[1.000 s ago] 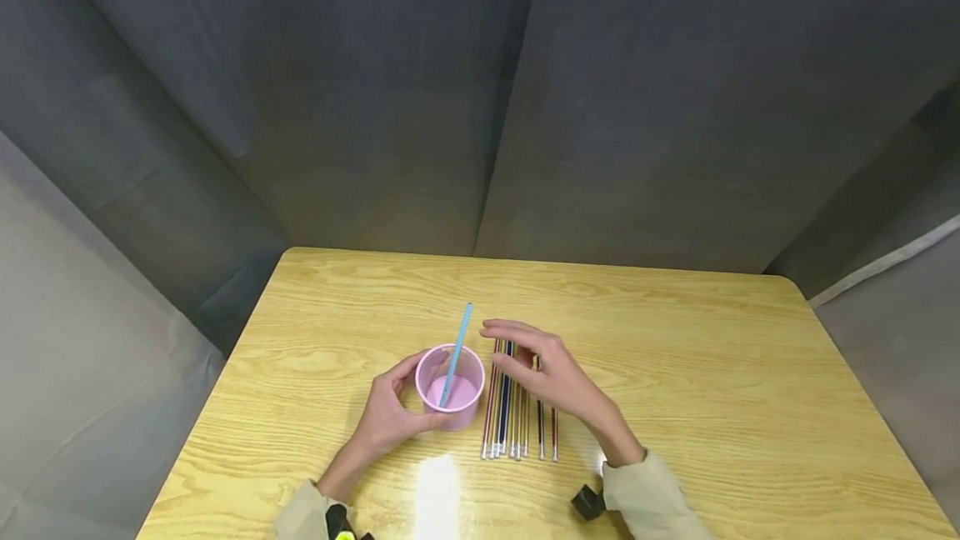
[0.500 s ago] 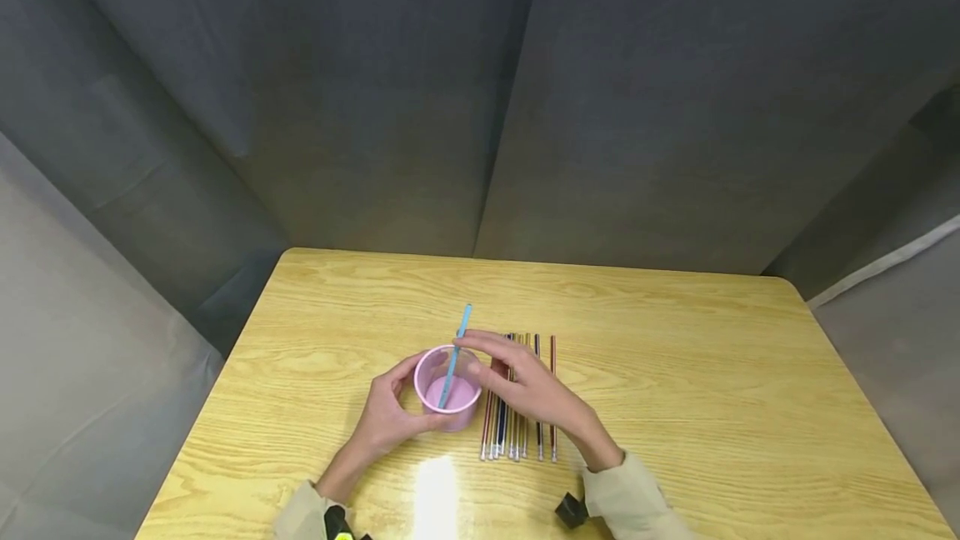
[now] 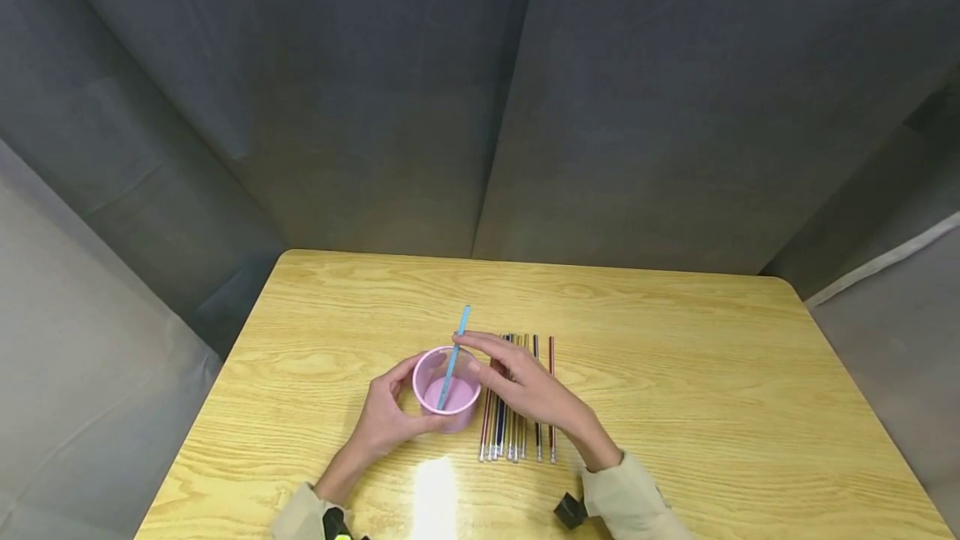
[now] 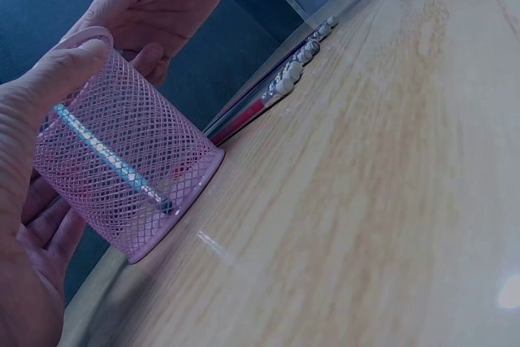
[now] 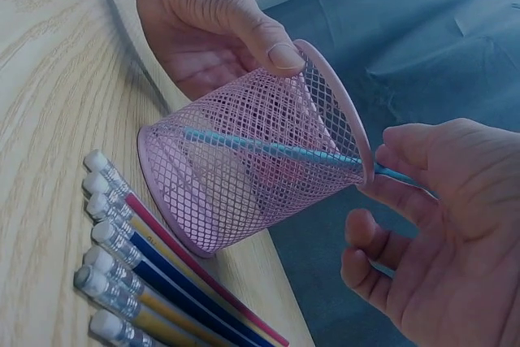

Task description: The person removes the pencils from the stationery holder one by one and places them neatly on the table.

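A pink mesh pencil cup (image 3: 462, 420) stands upright on the wooden table (image 3: 675, 390). My left hand (image 3: 386, 417) grips its side, fingers round the far wall and the thumb at the near rim. Inside, a light blue pencil (image 3: 466, 317) leans with its top above the rim; the mesh shows its lower end near the cup floor in the left wrist view. My right hand (image 3: 532, 390) is at the cup's right rim. Its thumb and index finger close about the blue pencil (image 5: 276, 149) where it leaves the cup, and the other fingers curl below.
Right of the cup, several pencils (image 3: 501, 432) in red, blue and yellow lie side by side, white erasers towards me. A red pencil (image 3: 552, 407) lies slightly apart at their right. Grey curtains (image 3: 375, 107) hang behind the table's far edge.
My right hand has moved left from over the row of pencils to the blue pencil at the cup rim, and has stayed there since. The left hand keeps its hold on the cup.
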The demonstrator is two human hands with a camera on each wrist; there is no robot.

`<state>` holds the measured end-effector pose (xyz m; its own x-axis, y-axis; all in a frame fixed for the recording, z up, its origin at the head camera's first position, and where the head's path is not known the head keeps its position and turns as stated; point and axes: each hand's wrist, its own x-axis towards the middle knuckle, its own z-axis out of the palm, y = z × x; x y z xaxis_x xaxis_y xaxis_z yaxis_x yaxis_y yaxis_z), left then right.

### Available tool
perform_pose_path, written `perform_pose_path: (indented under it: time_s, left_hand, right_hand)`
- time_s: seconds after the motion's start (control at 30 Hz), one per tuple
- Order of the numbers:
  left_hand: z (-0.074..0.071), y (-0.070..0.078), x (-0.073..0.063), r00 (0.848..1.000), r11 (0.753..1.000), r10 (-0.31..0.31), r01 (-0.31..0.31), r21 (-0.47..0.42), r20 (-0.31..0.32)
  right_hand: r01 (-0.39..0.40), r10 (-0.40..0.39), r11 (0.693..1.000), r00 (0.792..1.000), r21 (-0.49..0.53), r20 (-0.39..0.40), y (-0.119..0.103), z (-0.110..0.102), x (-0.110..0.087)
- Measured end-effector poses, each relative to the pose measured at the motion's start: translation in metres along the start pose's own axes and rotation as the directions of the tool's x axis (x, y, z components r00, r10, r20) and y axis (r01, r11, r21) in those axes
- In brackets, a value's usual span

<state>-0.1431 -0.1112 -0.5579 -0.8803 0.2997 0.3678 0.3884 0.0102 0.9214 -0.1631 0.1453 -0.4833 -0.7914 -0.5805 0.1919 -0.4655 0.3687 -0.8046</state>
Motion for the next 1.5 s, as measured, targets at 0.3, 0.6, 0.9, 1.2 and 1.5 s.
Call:
perform_pose_path:
  time_s: [0.3, 0.6, 0.9, 1.2, 1.5]
  left_hand:
    - [0.0, 0.002, 0.0, 1.0, 1.0, -0.021, 0.021, -0.005, 0.019]
    - [0.0, 0.002, 0.0, 0.999, 0.999, -0.049, 0.049, -0.012, 0.017]
    - [-0.001, 0.001, -0.001, 0.999, 0.999, -0.046, 0.046, -0.003, 0.019]
    - [0.0, 0.001, 0.0, 0.999, 0.999, -0.036, 0.037, -0.002, 0.008]
    - [-0.001, 0.003, -0.001, 0.998, 0.998, -0.057, 0.057, -0.003, 0.007]
  right_hand:
    - [0.044, -0.044, 0.999, 0.998, -0.012, -0.046, 0.001, -0.003, 0.0]
    - [0.072, -0.07, 0.997, 0.989, 0.015, -0.13, -0.003, -0.008, 0.001]
    - [0.079, -0.075, 0.997, 0.979, 0.017, -0.187, -0.006, -0.014, 0.0]
    - [0.089, -0.082, 0.996, 0.97, 0.02, -0.229, -0.011, -0.019, -0.001]
    - [0.084, -0.077, 0.996, 0.956, 0.013, -0.284, -0.02, -0.031, -0.002]
